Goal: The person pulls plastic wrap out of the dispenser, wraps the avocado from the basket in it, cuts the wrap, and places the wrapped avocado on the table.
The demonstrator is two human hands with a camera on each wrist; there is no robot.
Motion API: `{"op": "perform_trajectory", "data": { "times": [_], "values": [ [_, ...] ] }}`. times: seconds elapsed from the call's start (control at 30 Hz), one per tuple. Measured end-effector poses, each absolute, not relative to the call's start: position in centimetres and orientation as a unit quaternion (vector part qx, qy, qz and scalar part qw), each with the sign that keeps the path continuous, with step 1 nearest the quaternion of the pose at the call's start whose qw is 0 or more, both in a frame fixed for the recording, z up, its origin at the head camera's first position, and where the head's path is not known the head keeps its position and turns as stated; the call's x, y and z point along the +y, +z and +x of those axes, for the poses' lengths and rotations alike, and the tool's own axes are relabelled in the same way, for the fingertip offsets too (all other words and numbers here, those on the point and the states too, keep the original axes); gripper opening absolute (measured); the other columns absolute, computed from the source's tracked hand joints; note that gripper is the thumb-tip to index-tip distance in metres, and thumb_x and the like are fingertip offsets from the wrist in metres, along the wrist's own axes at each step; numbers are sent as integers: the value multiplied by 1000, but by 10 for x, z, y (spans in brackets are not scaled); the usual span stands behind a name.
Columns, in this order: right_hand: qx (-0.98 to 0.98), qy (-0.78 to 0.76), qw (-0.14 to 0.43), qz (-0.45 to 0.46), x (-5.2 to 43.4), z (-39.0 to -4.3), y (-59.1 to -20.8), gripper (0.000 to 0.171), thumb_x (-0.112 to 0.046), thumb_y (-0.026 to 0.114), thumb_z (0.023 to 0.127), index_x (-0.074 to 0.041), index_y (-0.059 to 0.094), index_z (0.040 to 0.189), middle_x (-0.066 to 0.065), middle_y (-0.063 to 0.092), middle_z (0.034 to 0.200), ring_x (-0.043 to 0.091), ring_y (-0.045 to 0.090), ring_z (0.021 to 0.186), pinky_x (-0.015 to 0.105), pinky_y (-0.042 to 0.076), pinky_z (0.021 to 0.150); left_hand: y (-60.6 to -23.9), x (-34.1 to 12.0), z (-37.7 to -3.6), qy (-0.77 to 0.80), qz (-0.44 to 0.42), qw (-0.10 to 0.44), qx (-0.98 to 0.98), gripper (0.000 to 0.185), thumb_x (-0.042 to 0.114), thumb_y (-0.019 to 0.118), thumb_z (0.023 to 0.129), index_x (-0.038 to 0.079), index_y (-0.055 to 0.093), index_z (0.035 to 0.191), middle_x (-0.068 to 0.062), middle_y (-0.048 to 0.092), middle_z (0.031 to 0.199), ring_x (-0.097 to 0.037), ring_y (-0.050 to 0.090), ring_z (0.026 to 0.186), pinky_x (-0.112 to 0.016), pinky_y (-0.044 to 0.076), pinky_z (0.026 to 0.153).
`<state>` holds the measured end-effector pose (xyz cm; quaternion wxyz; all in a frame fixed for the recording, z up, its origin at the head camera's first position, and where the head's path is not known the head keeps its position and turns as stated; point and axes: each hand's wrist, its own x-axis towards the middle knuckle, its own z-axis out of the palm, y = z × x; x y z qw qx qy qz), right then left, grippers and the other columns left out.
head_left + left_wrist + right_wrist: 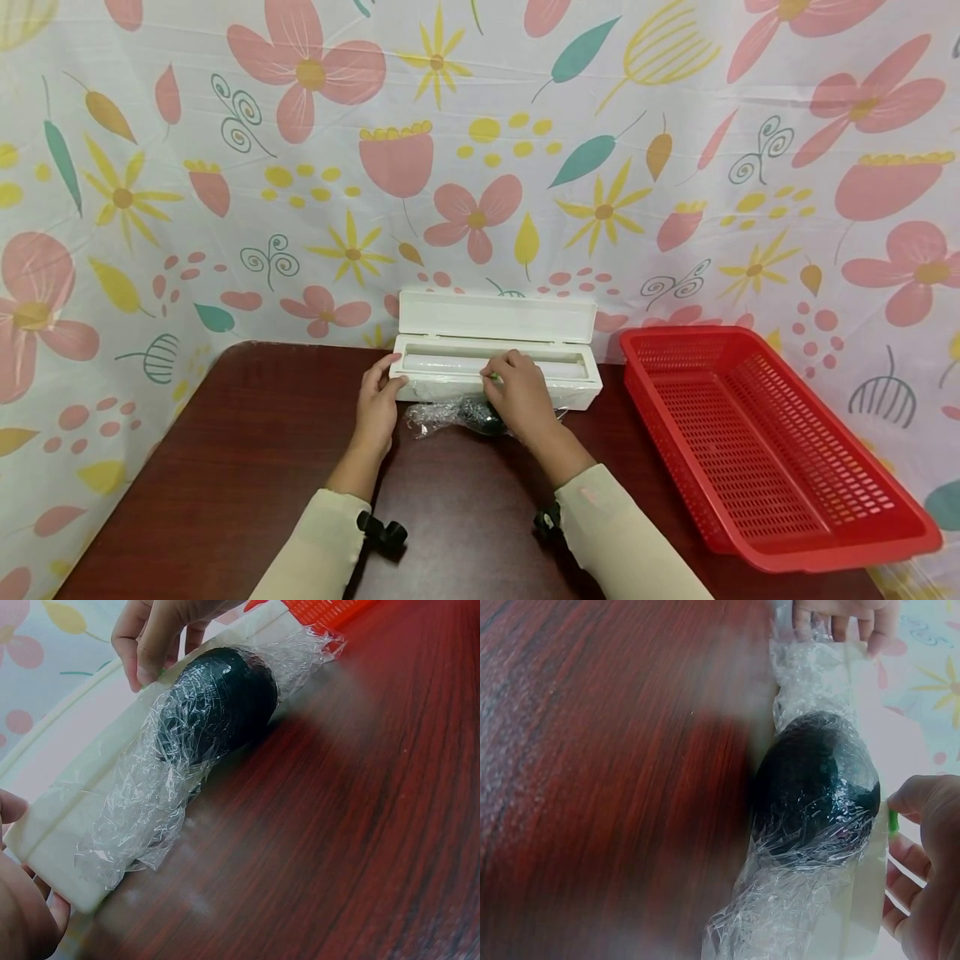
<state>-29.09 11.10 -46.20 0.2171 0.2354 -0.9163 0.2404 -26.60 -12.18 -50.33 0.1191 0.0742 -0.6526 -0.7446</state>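
An open white cling-film dispenser box point(495, 360) lies at the back of the dark wooden table point(225, 467). Against its front wall rests a dark round object point(217, 701) wrapped in crinkled clear film point(142, 810); it is also seen in the right wrist view point(817, 780). My left hand point(378, 400) grips the box's left end, thumb on top. My right hand point(517, 390) rests on the box's front edge above the wrapped object and pinches a small green slider point(892, 823) on the box's rim. The film roll point(450, 363) lies inside the box.
A red perforated plastic basket point(750, 433) stands at the right of the table and holds nothing visible. A flowered cloth point(480, 150) hangs behind the table. Bare dark wood stretches in front of the box between my forearms.
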Motion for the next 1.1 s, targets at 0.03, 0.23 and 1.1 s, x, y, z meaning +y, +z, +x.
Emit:
{"op": "perform_trajectory", "data": {
  "times": [0.03, 0.23, 1.1],
  "values": [
    [-917, 241, 214, 235, 111, -291, -462, 6, -14, 71, 92, -18, 74, 95, 5, 66, 98, 29, 60, 91, 45, 49, 80, -503, -121, -266, -745, 74, 120, -652, 41, 8, 56, 100, 10, 56, 141, -16, 35, 147, -27, 32, 143, -43, 26, 120],
    [-923, 237, 197, 229, 112, -289, -461, 6, -17, 68, 95, -17, 74, 97, 4, 64, 101, 27, 59, 92, 44, 48, 82, -503, -120, -267, -751, 74, 122, -645, 43, 6, 55, 100, 7, 54, 143, -17, 34, 147, -29, 34, 143, -42, 28, 118],
    [-924, 242, 193, 224, 115, -287, -459, 6, -17, 68, 96, -17, 74, 98, 5, 64, 101, 27, 59, 92, 46, 49, 85, -490, -123, -258, -753, 72, 93, -648, 43, 6, 55, 101, 6, 52, 144, -18, 30, 153, -32, 23, 148, -47, 20, 123]
  ]
}}
